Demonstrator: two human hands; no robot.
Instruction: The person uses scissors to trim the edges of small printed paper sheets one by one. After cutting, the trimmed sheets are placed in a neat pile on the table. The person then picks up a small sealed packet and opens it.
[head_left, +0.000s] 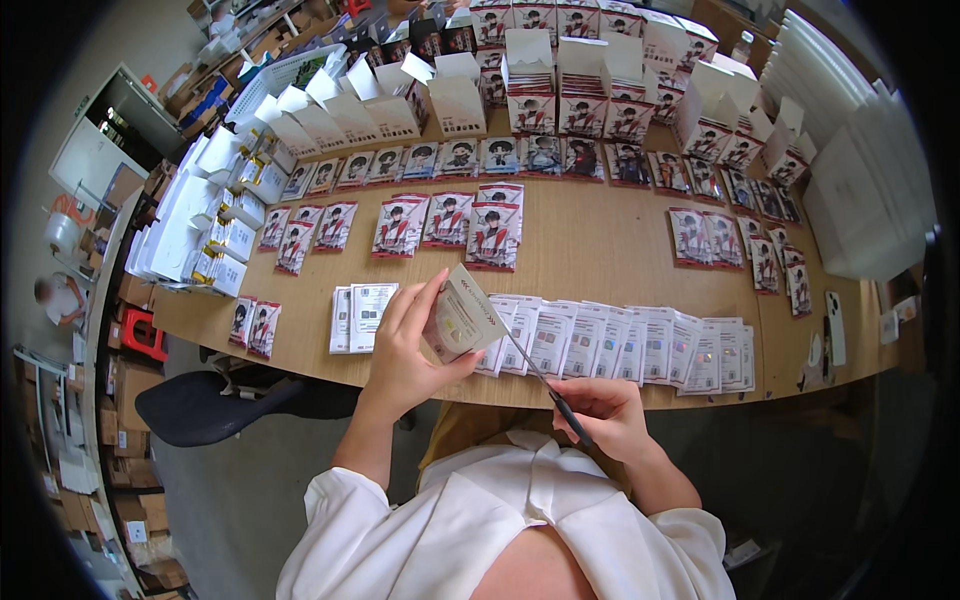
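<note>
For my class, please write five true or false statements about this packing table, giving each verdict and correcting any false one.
1. The left hand holds a pale box. True.
2. The right hand is empty. False: it holds a thin tool with a black handle.
3. A row of overlapping white packets stretches to the right of the pale box. True.
4. The black chair is at the right end of the table. False: it is by the left part of the near edge.
5. The red stool is on the person's left. True.
</note>
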